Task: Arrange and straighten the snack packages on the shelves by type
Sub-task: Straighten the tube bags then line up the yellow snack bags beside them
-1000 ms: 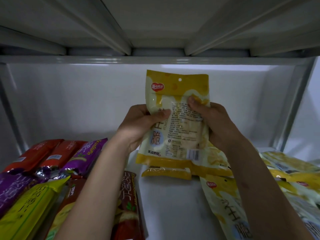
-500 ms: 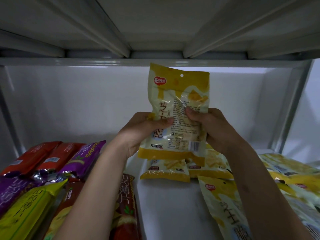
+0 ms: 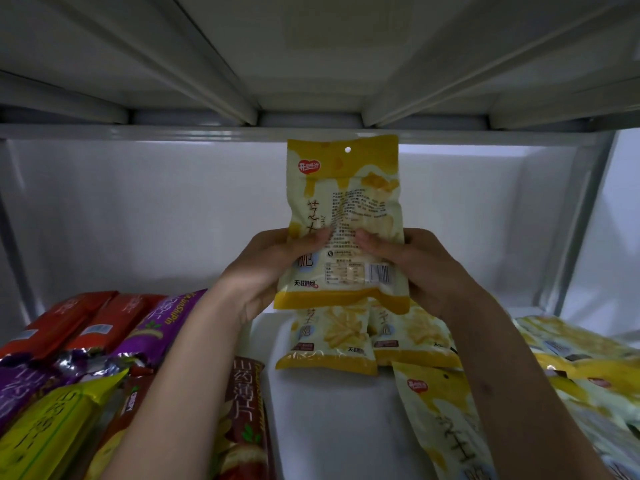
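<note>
A yellow-and-white snack bag (image 3: 346, 188) stands upright in the air above the white shelf (image 3: 332, 410), its printed back facing me. My left hand (image 3: 273, 265) grips its left edge and my right hand (image 3: 415, 268) grips its right edge, both thumbs pressed on the face. Under it, two bags of the same kind (image 3: 329, 341) lie flat side by side at the back of the shelf. More of these yellow bags (image 3: 446, 420) lie loose at the right.
Long snack packs fill the left side: red ones (image 3: 79, 323), a purple one (image 3: 162, 323), a yellow one (image 3: 52, 431) and a brown one (image 3: 242, 410). The upper shelf's underside (image 3: 311, 64) hangs close overhead. A metal post (image 3: 581, 220) stands at the right.
Both hands have raised the yellow bag and slid down to its lower half. The two flat bags beneath it have come into full view.
</note>
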`<act>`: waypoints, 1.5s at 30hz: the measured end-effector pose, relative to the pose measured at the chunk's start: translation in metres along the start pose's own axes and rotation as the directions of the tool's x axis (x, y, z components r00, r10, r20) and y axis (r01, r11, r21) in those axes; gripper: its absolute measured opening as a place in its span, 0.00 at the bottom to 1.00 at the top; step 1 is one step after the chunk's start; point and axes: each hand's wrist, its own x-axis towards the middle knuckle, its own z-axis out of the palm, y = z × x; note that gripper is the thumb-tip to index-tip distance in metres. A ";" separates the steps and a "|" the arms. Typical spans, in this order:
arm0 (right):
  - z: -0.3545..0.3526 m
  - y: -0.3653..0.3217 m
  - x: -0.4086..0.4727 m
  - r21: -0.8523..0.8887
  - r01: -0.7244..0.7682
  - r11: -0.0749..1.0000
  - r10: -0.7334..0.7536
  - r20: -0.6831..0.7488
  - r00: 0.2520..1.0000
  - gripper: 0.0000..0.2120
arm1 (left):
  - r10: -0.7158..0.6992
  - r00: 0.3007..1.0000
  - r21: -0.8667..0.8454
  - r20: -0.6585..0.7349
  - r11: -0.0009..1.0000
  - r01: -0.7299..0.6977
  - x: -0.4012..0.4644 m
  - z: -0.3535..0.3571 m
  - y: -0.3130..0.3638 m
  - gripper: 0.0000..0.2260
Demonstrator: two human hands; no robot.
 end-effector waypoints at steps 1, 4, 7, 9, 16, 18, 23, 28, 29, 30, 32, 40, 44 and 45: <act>0.000 0.000 0.001 0.010 -0.004 1.000 0.004 -0.009 1.000 0.21 | 0.005 1.000 0.017 0.009 1.000 -0.006 -0.001 0.000 0.000 0.24; 0.001 0.000 0.001 0.016 -0.008 1.000 0.008 -0.022 1.000 0.21 | 0.049 0.998 0.054 -0.031 0.997 -0.048 -0.002 0.004 0.000 0.21; 0.001 -0.001 0.001 -0.008 -0.025 1.000 0.026 0.025 0.999 0.23 | 0.059 0.994 0.021 -0.094 0.998 -0.057 0.001 0.007 -0.001 0.18; -0.001 0.000 0.003 -0.047 -0.035 0.998 0.037 0.029 0.999 0.24 | 0.064 0.992 0.019 -0.107 0.998 -0.062 0.003 0.008 -0.001 0.16; -0.008 0.006 0.007 -0.060 -0.021 0.998 0.021 -0.004 1.000 0.22 | 0.051 0.998 0.121 -0.030 0.992 -0.047 0.004 0.005 -0.004 0.23; -0.007 0.007 0.005 -0.056 -0.027 0.998 0.028 0.009 1.000 0.21 | 0.025 1.000 0.136 -0.002 0.990 -0.025 0.004 0.001 -0.005 0.25; -0.005 0.003 0.003 -0.028 -0.026 0.999 0.027 0.042 0.999 0.20 | 0.055 0.992 0.118 -0.114 0.992 -0.041 0.003 0.004 -0.003 0.17; -0.003 0.002 0.002 -0.059 -0.052 0.997 0.055 0.048 0.997 0.22 | 0.032 0.992 0.056 -0.119 0.998 -0.025 0.001 0.007 -0.002 0.12; -0.004 0.003 0.002 -0.073 -0.036 0.997 0.039 0.033 0.999 0.23 | 0.029 0.994 0.056 -0.108 0.998 -0.023 0.001 0.007 -0.002 0.12; -0.005 0.004 0.003 -0.087 -0.020 0.996 0.022 0.018 1.000 0.24 | 0.025 0.995 0.059 -0.096 0.998 -0.019 0.001 0.008 -0.002 0.12; -0.008 0.007 0.005 -0.101 -0.006 0.995 0.005 -0.008 1.000 0.22 | 0.019 0.997 0.078 -0.073 0.997 -0.013 0.002 0.007 -0.002 0.13; -0.008 0.007 0.007 -0.054 -0.034 0.998 0.033 -0.010 0.999 0.16 | 0.064 0.997 0.248 -0.036 0.967 -0.053 0.000 0.006 -0.005 0.17; -0.007 0.004 0.004 -0.117 -0.013 0.993 0.019 0.052 0.998 0.19 | 0.053 0.996 0.224 -0.070 0.974 -0.036 0.003 0.004 -0.007 0.14; -0.007 0.005 0.004 -0.150 -0.001 0.989 0.007 0.038 0.999 0.18 | 0.048 0.997 0.223 -0.064 0.974 -0.033 0.003 0.004 -0.008 0.13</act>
